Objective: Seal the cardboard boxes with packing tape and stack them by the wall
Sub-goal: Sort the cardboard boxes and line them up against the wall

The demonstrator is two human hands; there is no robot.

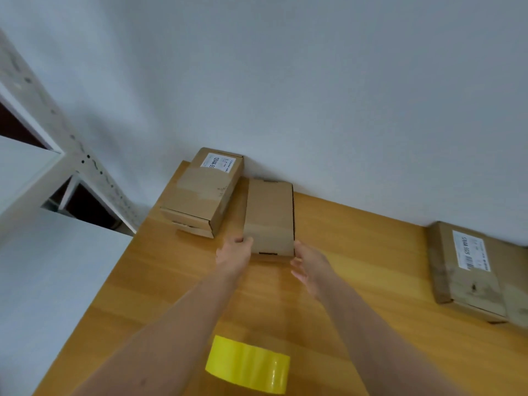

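Lying flat on the wooden counter [357, 252], the plain cardboard box [270, 215] sits with its far end at the white wall [314, 81] and its long side running toward the person. The left grip [234, 251], a bare hand, holds the near left corner of this box, with its fingers curled against the left edge. The right grip [310, 267] is spread open with the fingers nearly straight and the palm turned inward; its fingertips meet the near right corner and it holds nothing. Just beside the box on the left stands a stack of two boxes [200, 192], also at the wall; the upper one carries a white label and a band of tape across its top. Well apart to the right, a labelled box [468, 270] lies against the wall, partly cut by the frame edge. A yellow tape roll [248, 364] rests on the counter between the forearms. A white metal shelf rack [71, 155] stands left of the counter.
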